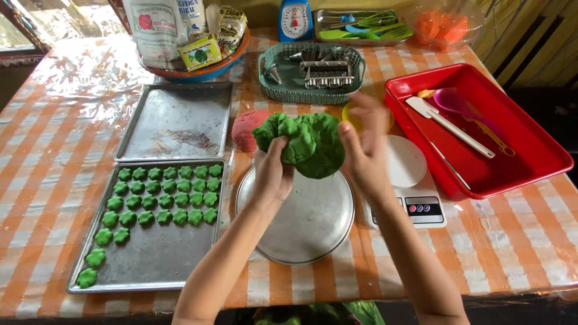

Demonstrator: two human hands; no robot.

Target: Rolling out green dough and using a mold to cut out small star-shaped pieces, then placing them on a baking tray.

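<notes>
A big lump of green dough (308, 142) is held up over a round metal plate (301, 232). My left hand (272, 174) grips it from below on the left. On the lump's right side my right hand (363, 147) holds it, fingers blurred. A ball of red dough (245, 127) lies on the table just behind. To the left, a metal baking tray (150, 265) carries several rows of small green flower-shaped dough pieces (165, 195).
An empty baking tray (177, 120) lies behind the filled one. A digital scale (415, 201) with a white dish stands right of the plate, beside a red tray (530, 144) of utensils. A teal basket (265, 78) of metal moulds, a bowl of packets and a kitchen scale stand at the back.
</notes>
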